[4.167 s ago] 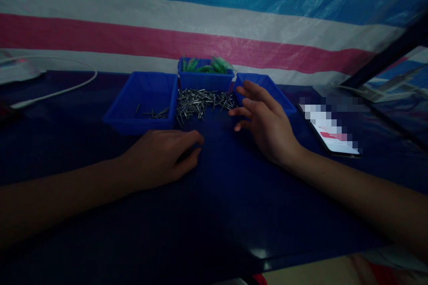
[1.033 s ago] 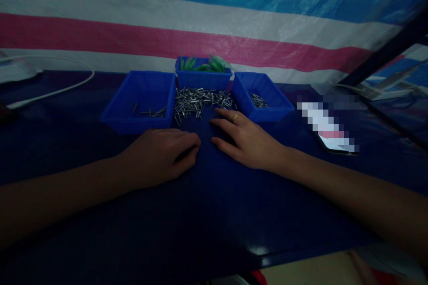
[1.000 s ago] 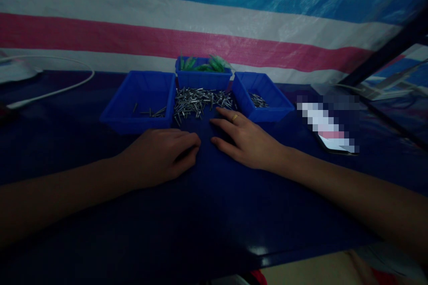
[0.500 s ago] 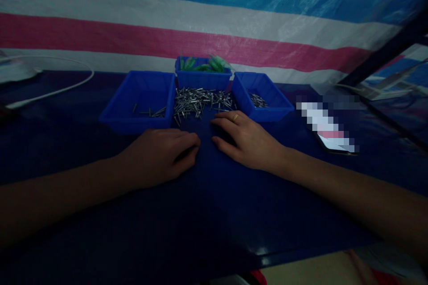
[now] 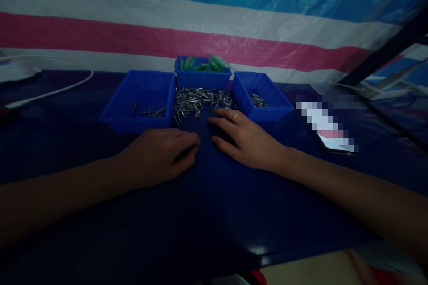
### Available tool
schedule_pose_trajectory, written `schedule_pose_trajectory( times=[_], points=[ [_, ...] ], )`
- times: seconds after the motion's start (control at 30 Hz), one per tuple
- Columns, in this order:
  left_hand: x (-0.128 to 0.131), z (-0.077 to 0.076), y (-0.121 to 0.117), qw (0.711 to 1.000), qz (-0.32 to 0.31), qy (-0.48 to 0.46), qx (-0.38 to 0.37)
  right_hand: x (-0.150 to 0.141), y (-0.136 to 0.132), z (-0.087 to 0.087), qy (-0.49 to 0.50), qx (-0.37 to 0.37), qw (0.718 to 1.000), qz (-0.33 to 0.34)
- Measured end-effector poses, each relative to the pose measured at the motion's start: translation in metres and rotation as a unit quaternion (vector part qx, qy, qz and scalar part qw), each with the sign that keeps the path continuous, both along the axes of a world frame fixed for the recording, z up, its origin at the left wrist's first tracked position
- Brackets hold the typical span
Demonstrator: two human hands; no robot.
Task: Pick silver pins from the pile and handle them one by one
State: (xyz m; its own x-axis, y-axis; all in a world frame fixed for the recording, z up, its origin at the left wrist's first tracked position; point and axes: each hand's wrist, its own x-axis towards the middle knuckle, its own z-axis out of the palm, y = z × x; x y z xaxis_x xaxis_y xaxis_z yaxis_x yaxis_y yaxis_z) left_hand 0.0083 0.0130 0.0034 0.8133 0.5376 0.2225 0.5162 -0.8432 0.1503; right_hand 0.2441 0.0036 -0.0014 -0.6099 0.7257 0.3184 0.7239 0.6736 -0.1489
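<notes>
My left hand [image 5: 166,156] rests on the dark blue table with its fingers curled and thumb against the forefinger; whatever it may hold is hidden. Palm down and fingers apart, my right hand [image 5: 248,139] lies on the table and wears a ring. Its fingertips are close to the near edge of a heap of thin, shiny metal pins [image 5: 192,102], like rivets or nails. A blue bin [image 5: 140,123] with several loose pins stands beyond my left hand. Another blue bin [image 5: 272,114], holding more pins, is just beyond my right hand.
Behind the heap, a third blue bin [image 5: 203,80] contains green plastic packets [image 5: 216,63]. To the right lies a phone [image 5: 334,136], partly blurred out. A white cable [image 5: 60,89] curves over the left side. Striped plastic sheeting [image 5: 214,18] hangs along the back.
My right hand's fingers have spread slightly and shifted a little toward the heap. My left hand and the bins stay where they were.
</notes>
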Motion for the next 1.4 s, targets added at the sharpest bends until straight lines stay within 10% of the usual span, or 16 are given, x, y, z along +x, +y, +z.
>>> schedule_pose_trajectory(
  times=[1.4],
  points=[
    [0.0004,0.0012,0.0005,1.0,0.01,0.024,-0.016,0.0001,0.002,0.0,-0.026,-0.03,0.999,0.015]
  ],
)
